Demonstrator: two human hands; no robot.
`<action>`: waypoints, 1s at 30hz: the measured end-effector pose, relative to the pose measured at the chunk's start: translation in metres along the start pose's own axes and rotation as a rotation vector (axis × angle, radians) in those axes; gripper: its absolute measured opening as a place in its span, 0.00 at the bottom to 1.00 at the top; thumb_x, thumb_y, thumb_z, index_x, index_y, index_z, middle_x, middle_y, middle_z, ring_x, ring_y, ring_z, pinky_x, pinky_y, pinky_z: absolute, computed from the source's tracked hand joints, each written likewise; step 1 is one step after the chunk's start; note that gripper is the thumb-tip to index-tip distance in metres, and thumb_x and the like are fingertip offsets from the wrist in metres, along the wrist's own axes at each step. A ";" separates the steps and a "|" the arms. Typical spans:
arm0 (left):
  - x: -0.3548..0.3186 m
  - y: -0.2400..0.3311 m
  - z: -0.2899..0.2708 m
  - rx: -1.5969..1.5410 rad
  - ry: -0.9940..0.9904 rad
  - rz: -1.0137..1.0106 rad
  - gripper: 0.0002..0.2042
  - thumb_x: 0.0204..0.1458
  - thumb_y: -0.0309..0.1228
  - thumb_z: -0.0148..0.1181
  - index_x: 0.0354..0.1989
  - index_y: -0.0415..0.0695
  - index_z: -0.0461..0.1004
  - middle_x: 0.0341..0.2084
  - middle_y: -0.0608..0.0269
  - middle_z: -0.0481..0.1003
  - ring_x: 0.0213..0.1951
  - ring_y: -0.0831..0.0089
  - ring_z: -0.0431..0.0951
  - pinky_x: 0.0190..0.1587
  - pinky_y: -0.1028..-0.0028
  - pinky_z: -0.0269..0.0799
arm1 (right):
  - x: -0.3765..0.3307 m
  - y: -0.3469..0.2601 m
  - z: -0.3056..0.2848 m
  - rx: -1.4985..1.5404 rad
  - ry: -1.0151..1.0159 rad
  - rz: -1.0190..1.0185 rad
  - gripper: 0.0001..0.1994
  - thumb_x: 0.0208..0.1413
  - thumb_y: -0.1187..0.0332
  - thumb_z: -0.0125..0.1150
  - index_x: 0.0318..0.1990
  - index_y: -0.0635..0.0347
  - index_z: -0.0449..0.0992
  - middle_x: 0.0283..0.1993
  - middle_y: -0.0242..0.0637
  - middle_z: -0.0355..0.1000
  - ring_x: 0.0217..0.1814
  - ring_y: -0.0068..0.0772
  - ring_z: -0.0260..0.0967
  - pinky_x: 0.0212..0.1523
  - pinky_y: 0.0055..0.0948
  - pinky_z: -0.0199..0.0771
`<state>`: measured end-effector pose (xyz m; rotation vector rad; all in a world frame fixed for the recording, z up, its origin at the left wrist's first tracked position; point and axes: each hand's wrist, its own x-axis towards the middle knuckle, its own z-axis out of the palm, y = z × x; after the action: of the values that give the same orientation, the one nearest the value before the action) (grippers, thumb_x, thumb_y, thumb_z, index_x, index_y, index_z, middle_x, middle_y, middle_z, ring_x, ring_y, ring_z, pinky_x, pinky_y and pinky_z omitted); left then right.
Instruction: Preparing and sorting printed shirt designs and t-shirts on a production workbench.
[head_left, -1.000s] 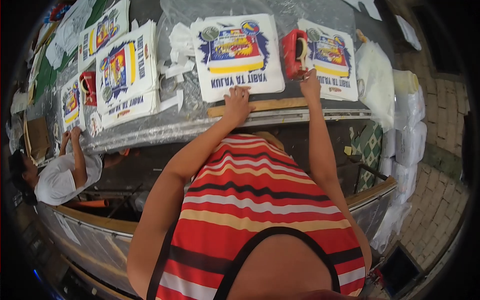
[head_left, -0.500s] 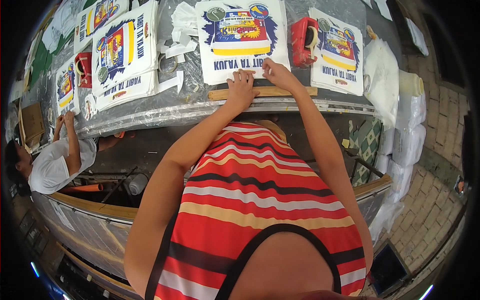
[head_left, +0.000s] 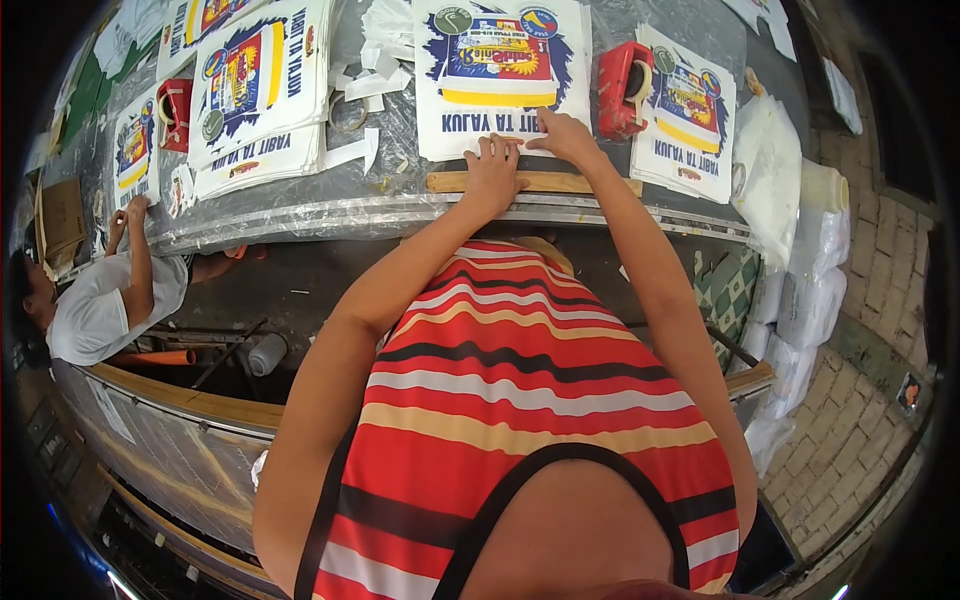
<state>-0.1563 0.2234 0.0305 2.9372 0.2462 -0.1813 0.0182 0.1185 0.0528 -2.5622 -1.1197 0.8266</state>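
Note:
A stack of white printed sheets (head_left: 575, 85) with a blue, yellow and red design lies on the table before me. My left hand (head_left: 493, 178) lies flat across the sheets' near edge, its fingers spread and its heel by a wooden strip (head_left: 590, 186). On the right part of that same edge rests my right hand (head_left: 565, 138). Its index finger points forward onto the print, with the thumb apart and nearer to me; the other fingers are curled and partly hidden. No held object shows in either hand.
Right of the stack stands a red tape dispenser (head_left: 622, 90), beside another printed stack (head_left: 682, 120). More stacks (head_left: 255, 90) and a second red dispenser (head_left: 174, 113) are at left, with white scraps (head_left: 385, 45) between. A co-worker in a white shirt (head_left: 95, 310) works at far left.
My right hand has gone from a raised pinch near the edge to resting on the print, index finger stretched forward. My left hand stays on the edge. The whole view has shifted slightly.

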 end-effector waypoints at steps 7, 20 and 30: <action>0.001 0.003 0.002 0.053 0.026 0.031 0.37 0.53 0.57 0.62 0.63 0.40 0.68 0.61 0.44 0.64 0.61 0.48 0.64 0.56 0.42 0.65 | -0.040 0.030 0.013 0.142 0.180 0.103 0.17 0.55 0.56 0.69 0.42 0.57 0.72 0.29 0.47 0.77 0.35 0.52 0.77 0.37 0.44 0.73; 0.011 0.001 0.002 -0.005 -0.037 0.072 0.39 0.54 0.57 0.59 0.67 0.40 0.64 0.63 0.41 0.63 0.62 0.43 0.63 0.58 0.38 0.61 | -0.065 0.142 -0.043 0.432 0.802 0.336 0.15 0.62 0.58 0.64 0.47 0.60 0.75 0.38 0.43 0.77 0.39 0.39 0.76 0.43 0.35 0.75; 0.007 -0.005 0.001 0.061 -0.081 0.064 0.42 0.50 0.62 0.61 0.67 0.44 0.64 0.60 0.48 0.65 0.61 0.49 0.63 0.56 0.41 0.64 | -0.047 0.138 -0.027 0.759 0.987 0.120 0.11 0.56 0.65 0.69 0.39 0.65 0.80 0.30 0.37 0.78 0.32 0.27 0.75 0.36 0.27 0.75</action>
<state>-0.1501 0.2295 0.0277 2.9846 0.1372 -0.3035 0.0912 -0.0099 0.0375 -1.9297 -0.2547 -0.0774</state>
